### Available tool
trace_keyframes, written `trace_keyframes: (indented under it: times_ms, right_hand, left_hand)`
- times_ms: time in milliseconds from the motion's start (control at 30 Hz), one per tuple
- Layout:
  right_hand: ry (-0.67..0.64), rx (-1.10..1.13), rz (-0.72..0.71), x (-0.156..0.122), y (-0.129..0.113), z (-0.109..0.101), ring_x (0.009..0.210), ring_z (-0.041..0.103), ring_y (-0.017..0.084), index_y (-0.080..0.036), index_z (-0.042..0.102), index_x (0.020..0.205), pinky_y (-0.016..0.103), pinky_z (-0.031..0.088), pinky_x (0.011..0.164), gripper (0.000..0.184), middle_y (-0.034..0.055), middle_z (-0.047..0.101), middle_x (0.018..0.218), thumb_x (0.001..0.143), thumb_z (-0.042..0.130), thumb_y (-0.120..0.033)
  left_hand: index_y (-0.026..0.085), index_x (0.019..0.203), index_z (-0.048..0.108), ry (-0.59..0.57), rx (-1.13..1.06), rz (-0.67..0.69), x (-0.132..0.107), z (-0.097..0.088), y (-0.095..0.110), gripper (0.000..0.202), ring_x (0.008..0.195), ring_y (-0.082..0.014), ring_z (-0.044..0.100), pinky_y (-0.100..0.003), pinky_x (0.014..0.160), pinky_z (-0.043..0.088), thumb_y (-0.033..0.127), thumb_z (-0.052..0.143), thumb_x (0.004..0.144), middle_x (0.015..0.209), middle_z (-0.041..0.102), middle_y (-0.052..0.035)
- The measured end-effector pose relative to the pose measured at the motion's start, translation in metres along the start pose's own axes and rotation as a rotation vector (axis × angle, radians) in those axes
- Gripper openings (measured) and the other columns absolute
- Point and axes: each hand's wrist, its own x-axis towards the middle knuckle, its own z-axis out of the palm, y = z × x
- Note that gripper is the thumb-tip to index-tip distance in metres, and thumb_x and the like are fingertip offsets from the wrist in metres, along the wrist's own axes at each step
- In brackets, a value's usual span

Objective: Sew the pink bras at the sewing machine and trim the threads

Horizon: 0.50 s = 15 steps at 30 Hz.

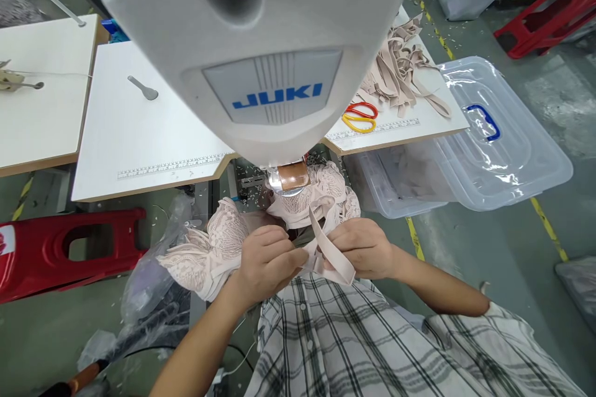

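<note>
Both hands, the left hand (266, 257) and right hand (365, 248), pinch a beige strap (331, 252) against the lace garment (209, 248) just below the sewing machine (261, 43), seemingly keeping the two aligned.

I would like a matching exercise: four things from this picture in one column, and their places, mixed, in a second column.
1. scissors
2. red stool
3. beige strap
4. clear bin lid

a. between both hands
b. on the floor, left
c. on the white table, beside the strap pile
d. leaning on a clear bin, right

Pairs: 1-c, 2-b, 3-a, 4-d
</note>
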Motion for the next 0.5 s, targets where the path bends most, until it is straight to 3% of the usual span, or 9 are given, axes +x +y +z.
trace_keyframes:
  times_ms: [500]
  right_hand:
    - [-0.017, 0.028, 0.007, 0.0039, -0.0039, -0.0018, 0.077, 0.072, 0.015, -0.016, 0.067, 0.087, 0.025, 0.059, 0.068, 0.01, 0.0047, 0.072, 0.073, 0.093, 0.059, -0.019]
  left_hand:
    - [0.022, 0.09, 0.053, 0.015, -0.001, -0.004, -0.0022, -0.0013, 0.0042, 0.012, 0.052, -0.013, 0.049, -0.027, 0.058, 0.048, 0.015, 0.046, 0.095, 0.055, 0.058, 0.0027]
